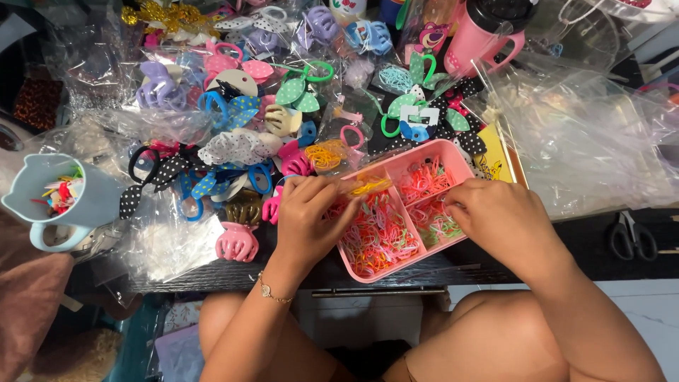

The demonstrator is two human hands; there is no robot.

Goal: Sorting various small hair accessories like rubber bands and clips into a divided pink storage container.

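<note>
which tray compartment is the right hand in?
The right hand is in the near-right small compartment of the pink tray, holding mostly green and pink bands. The big left one is under the left hand.

A dark tabletop was almost wholly covered. A pink compartment tray of tiny coloured elastic bands stood at the near edge, near its middle. Just left of the tray, also at the near edge, lay a pink claw clip. Polka-dot bow hair ties and clear plastic bags spread across the middle and right side. A pale blue cup sat at the left edge, a pink mug toward the far edge, and black scissors at the near right edge.
</note>
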